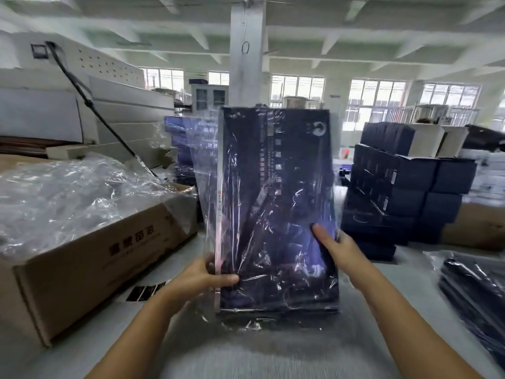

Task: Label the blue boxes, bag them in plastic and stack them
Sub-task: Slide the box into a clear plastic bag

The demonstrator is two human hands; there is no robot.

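Okay: table (pixel 273 359), bag carton (pixel 82 269) at its left edge, stacked boxes (pixel 396 187) far right. Mid-table, the blue box (pixel 287 187) stands upright in its plastic bag (pixel 202 149). My left hand (pixel 199 274) pinches the lower left edge, and my right hand (pixel 341 250) clasps the right edge. I'd seat it fully, then fold the slack flat.

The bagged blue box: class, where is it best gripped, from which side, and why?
Its lower side edges, one hand from each side, as the left hand and right hand do: the blue box stands tall and flat in loose plastic.
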